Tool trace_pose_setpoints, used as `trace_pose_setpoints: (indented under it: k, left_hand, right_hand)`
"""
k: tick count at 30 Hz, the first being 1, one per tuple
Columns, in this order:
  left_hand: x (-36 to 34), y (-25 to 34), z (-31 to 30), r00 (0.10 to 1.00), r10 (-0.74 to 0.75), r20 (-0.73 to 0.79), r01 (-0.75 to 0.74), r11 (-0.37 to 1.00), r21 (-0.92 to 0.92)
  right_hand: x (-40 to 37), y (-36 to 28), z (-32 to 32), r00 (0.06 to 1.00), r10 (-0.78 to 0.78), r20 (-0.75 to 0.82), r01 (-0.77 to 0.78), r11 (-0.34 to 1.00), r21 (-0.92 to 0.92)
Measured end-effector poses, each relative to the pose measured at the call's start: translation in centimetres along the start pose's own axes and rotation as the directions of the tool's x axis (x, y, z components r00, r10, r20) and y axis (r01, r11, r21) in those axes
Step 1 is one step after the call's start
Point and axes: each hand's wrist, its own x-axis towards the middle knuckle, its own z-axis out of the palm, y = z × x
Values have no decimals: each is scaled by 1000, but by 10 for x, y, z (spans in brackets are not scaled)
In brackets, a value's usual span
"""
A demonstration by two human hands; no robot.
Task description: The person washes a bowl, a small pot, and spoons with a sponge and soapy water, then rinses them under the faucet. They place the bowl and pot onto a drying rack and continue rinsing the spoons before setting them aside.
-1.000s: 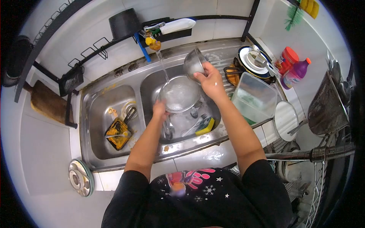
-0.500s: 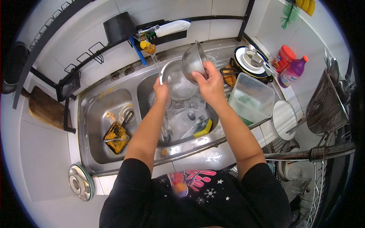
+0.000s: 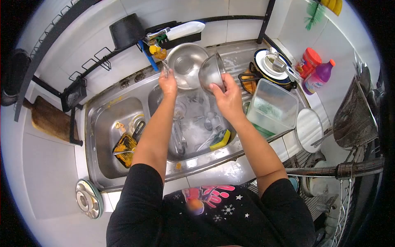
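Observation:
My left hand (image 3: 168,84) is closed on the rim of a wide metal bowl (image 3: 186,66), under water running from the tap (image 3: 158,52). That bowl is tipped up at the back of the right sink basin (image 3: 193,115), its inside facing me. In my right hand (image 3: 228,95) is a smaller, deeper metal bowl (image 3: 210,73), tilted on its side next to the wide one. Beneath them, forks (image 3: 181,142), a spoon (image 3: 208,123) and a yellow-green sponge (image 3: 220,139) lie in the wet basin.
The left basin holds a dirty grater-like pan (image 3: 124,150) with orange residue. Right of the sink stand stacked plates (image 3: 263,61), a clear plastic container (image 3: 273,107), a purple bottle (image 3: 319,78) and a red tub (image 3: 308,61). A black rack (image 3: 230,19) crosses the back wall.
The wide bowl has risen and tipped up towards the back, its base now showing on the inside. Water streams down into the basin below. The smaller bowl has shifted slightly down with my right hand.

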Motion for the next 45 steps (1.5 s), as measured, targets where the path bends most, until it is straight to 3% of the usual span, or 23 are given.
trace_pose_setpoints:
  k: [3, 6, 9, 10, 13, 14, 17, 18, 20, 23, 26, 29, 33, 35, 36, 39, 41, 44, 45]
  left_hand:
    - [-9, 7, 6, 1000, 20, -22, -25, 961, -275]
    - [-17, 12, -14, 978, -149, 147, 152, 988, -4]
    - [-26, 23, -45, 932, -246, 266, 136, 918, 373]
    - [-19, 16, -58, 857, -370, 358, 218, 891, 399]
    - [-24, 17, -91, 916, -182, 357, -116, 733, 670]
    - [-25, 13, -100, 917, -78, 391, -220, 719, 659]
    - [-50, 66, -111, 891, -118, 439, -291, 594, 750]
    - [-58, 83, -112, 882, -157, 445, -316, 505, 803]
    - [-73, 107, -115, 863, -237, 447, -368, 313, 876]
    - [-87, 114, -127, 811, -222, 541, -526, 126, 841]
    - [-93, 107, -141, 796, -142, 588, -581, 94, 809]
    - [-87, 117, -147, 733, -329, 596, -596, 112, 795]
    - [-97, 147, -150, 697, -496, 517, -476, 219, 852]
    - [-103, 161, -149, 620, -616, 485, -471, 202, 859]
    - [-104, 161, -152, 587, -604, 539, -517, 232, 824]
    - [-104, 157, -164, 489, -556, 672, -607, 337, 720]
    - [-103, 148, -170, 437, -508, 742, -621, 427, 657]
    - [-111, 150, -166, 540, -306, 785, -656, 432, 619]
    - [-112, 154, -163, 565, -297, 770, -675, 371, 638]
  right_hand:
    - [-1, 1, 0, 1000, 13, -1, -13, 1000, 0]
    - [0, 9, -1, 999, -34, -5, 34, 999, -11]
    - [-1, 6, -6, 998, -30, 52, 35, 996, -79]
    - [-2, 1, -9, 996, -14, 86, 24, 993, -113]
    - [-4, -11, -11, 971, 46, 236, 30, 951, -309]
    - [-5, -10, -9, 949, 54, 310, 73, 921, -383]
    - [-5, 16, -2, 865, -66, 497, 409, 666, -624]
    - [-5, 27, 5, 854, -102, 510, 456, 620, -639]
    - [-2, 52, 19, 823, -160, 546, 525, 582, -621]
    - [3, 69, 41, 784, -168, 597, 567, 583, -581]
    - [2, 116, 67, 738, -272, 617, 624, 621, -473]
    - [1, 151, 88, 720, -357, 595, 622, 713, -324]
    - [13, 142, 103, 602, -311, 735, 681, 682, -269]
    - [17, 135, 114, 590, -324, 739, 680, 694, -239]
    - [22, 123, 117, 611, -305, 730, 667, 695, -268]
    - [43, 105, 133, 647, -16, 762, 428, 835, -346]
    - [48, 108, 145, 747, -18, 665, 281, 915, -290]
    - [54, 122, 156, 862, 11, 507, 114, 970, -215]
    - [55, 118, 156, 892, 26, 451, 69, 979, -193]
